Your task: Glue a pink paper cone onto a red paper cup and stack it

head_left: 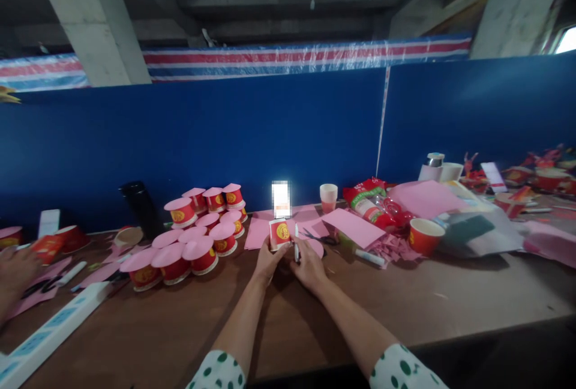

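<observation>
My left hand (268, 262) is closed around a red paper cup (279, 233) with a gold emblem. My right hand (309, 264) grips a slim white pen (296, 244), upright beside the cup; whether it is a marker or a glue pen I cannot tell. Partly covered by my right hand is a pink paper disc (318, 249). Dark-handled scissors (320, 236) lie just beyond it, near pink paper sheets (256, 230). To my left stand several red cups (198, 260), each topped with a pink disc.
A black bottle (143, 212) and a white power strip (49, 341) are on the left, near another person's hand (15, 275). On the right are pink paper scraps (398, 248), a red cup (423, 242) and a red plastic bag (366, 194). A blue partition (270, 125) stands behind.
</observation>
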A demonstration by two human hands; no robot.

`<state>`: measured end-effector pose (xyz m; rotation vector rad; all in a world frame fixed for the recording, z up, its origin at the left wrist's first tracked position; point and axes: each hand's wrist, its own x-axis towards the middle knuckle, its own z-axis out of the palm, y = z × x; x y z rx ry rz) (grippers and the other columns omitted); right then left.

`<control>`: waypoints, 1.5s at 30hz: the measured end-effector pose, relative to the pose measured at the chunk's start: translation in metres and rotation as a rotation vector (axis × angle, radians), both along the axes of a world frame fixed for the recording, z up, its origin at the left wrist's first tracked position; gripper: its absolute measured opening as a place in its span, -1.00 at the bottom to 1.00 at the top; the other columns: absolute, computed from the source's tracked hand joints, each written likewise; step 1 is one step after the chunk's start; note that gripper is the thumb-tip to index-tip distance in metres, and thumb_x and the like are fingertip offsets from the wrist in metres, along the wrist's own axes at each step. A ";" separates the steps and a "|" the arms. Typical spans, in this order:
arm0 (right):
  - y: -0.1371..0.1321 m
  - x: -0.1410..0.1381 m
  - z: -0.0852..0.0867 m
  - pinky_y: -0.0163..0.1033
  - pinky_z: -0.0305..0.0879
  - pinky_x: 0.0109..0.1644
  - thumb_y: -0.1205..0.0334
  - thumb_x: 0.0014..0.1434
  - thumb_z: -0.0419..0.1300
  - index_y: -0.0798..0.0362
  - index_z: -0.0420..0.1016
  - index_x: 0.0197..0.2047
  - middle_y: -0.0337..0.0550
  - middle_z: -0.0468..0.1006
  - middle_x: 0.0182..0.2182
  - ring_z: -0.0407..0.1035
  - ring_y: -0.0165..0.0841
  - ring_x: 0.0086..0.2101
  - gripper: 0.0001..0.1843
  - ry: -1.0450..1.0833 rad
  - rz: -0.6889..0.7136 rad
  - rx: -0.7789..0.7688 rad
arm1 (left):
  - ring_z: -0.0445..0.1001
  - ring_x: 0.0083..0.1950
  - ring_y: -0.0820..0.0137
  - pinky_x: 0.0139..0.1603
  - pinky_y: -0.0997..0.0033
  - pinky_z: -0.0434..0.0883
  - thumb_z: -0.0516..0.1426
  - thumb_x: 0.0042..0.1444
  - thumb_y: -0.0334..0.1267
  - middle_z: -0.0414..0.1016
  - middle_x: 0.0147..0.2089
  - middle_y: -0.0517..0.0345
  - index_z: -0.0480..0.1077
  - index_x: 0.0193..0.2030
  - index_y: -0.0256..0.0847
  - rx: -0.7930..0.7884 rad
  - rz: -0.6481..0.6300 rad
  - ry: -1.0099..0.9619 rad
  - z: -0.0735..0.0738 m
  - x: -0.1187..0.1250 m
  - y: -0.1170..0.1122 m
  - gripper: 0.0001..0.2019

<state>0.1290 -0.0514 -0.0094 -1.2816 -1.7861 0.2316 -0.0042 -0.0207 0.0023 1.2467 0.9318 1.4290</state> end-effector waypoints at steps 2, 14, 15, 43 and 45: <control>0.000 0.000 0.000 -0.09 0.27 0.02 0.43 -0.04 0.11 0.06 0.12 0.21 0.00 0.37 -0.02 0.29 -0.19 -0.03 -0.30 -0.002 -0.003 0.014 | 0.50 -0.21 0.33 -0.15 0.34 0.41 0.32 -0.21 -0.14 0.50 -0.12 -0.05 0.27 0.04 -0.25 0.003 0.006 0.002 0.000 0.000 0.000 -0.36; -0.001 0.001 0.003 -0.12 0.30 -0.01 0.41 -0.03 0.13 0.03 0.14 0.21 -0.03 0.39 -0.02 0.31 -0.22 -0.05 -0.31 0.012 0.024 0.031 | 0.51 -0.17 0.30 -0.13 0.31 0.42 0.36 -0.28 -0.18 0.50 -0.11 -0.06 0.29 -0.01 -0.25 -0.016 0.023 -0.019 0.000 0.001 0.000 -0.36; -0.001 0.001 0.002 -0.12 0.30 -0.01 0.40 -0.03 0.14 0.03 0.14 0.21 -0.03 0.38 -0.02 0.31 -0.22 -0.04 -0.31 0.015 0.023 0.033 | 0.51 -0.19 0.30 -0.14 0.31 0.42 0.36 -0.29 -0.17 0.51 -0.12 -0.06 0.29 -0.02 -0.25 -0.022 0.035 -0.024 0.000 0.001 0.001 -0.37; -0.021 0.004 0.032 -0.20 0.30 -0.03 0.23 0.26 -0.06 0.10 0.38 -0.03 0.00 0.50 -0.15 0.39 -0.27 -0.13 -0.70 0.135 -0.093 0.314 | 0.49 -0.26 0.27 -0.29 0.33 0.42 0.39 -0.37 -0.22 0.50 -0.17 -0.05 0.30 -0.01 -0.24 -0.039 0.132 0.098 -0.004 -0.001 0.006 -0.31; -0.021 0.003 0.032 -0.22 0.31 -0.08 0.22 0.25 -0.05 0.10 0.36 -0.05 -0.03 0.50 -0.19 0.40 -0.28 -0.17 -0.72 0.140 -0.116 0.299 | 0.49 -0.26 0.27 -0.28 0.33 0.42 0.39 -0.39 -0.23 0.51 -0.18 -0.04 0.30 -0.01 -0.24 -0.031 0.135 0.106 -0.004 -0.002 0.006 -0.30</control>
